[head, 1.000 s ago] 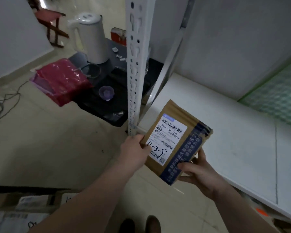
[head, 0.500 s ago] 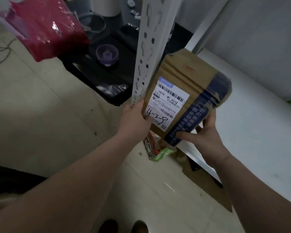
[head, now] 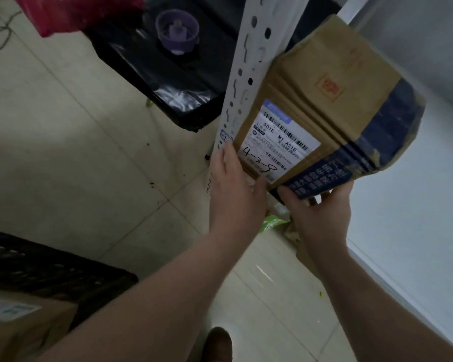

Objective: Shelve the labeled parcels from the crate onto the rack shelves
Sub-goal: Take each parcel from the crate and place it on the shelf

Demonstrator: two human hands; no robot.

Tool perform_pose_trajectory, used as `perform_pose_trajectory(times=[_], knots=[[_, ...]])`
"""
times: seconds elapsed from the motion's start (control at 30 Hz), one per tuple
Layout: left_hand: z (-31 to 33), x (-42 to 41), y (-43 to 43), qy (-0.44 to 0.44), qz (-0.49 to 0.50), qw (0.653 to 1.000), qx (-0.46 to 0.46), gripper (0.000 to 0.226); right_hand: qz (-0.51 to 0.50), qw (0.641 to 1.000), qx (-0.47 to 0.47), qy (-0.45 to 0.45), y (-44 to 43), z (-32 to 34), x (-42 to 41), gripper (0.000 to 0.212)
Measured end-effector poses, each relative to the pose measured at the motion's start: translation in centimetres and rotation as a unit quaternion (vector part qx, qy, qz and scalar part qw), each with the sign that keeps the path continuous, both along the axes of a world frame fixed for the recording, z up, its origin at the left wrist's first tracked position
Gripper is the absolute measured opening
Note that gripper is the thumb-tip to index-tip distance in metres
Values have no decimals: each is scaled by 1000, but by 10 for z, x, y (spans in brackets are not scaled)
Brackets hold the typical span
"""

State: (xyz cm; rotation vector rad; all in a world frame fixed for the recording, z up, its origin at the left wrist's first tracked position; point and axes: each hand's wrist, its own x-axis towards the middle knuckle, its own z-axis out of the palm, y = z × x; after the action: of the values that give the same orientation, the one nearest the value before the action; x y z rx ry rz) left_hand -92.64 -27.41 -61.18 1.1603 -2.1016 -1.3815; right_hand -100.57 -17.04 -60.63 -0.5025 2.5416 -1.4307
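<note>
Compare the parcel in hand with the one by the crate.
The held parcel is tilted, gripped by the left hand and right hand; the crate parcel lies untouched by the black crate. The held parcel's label is legible; the crate parcel's is blurred. Both are brown cardboard.

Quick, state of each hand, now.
Left hand: holding the parcel at its labeled edge.
Right hand: holding the same parcel at its blue-taped end.
</note>
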Motion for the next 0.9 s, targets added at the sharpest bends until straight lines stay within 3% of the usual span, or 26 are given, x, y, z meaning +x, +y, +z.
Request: perform_pose_trajectory(times=[0.27, 0.53, 0.9], knots=[[-24, 14, 31, -93, -168, 974, -121, 94, -10, 1000, 9, -26, -2, -5, 3, 76], [-34, 1, 28, -147, -218, 950, -168, 87, -16, 1000, 7, -16, 0, -10, -8, 89], [-39, -21, 19, -111, -232, 953, -162, 87, -14, 999, 34, -11, -2, -7, -30, 94]])
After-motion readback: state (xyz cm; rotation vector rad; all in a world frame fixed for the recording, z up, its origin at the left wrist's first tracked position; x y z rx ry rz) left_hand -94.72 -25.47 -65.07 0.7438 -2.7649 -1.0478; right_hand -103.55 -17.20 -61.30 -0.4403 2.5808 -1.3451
